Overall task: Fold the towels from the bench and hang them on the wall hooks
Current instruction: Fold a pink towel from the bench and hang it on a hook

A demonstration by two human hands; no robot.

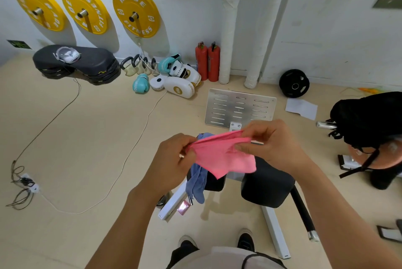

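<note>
Pink towel [224, 155], frame centre — left hand [174, 160] and right hand [272, 144] pinch its top edge; align corners before creasing.

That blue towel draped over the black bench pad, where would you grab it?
Pinch the blue towel at its bunched top on the black bench pad, reaching from the left. The rest hangs limp down that side, and the bench frame crowds the right.

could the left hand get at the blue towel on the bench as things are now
Probably not yet. The left hand pinches one end of the pink towel, which the right hand holds too. The blue towel hangs just below it with nothing between, so once it lets go the way looks free.
</note>
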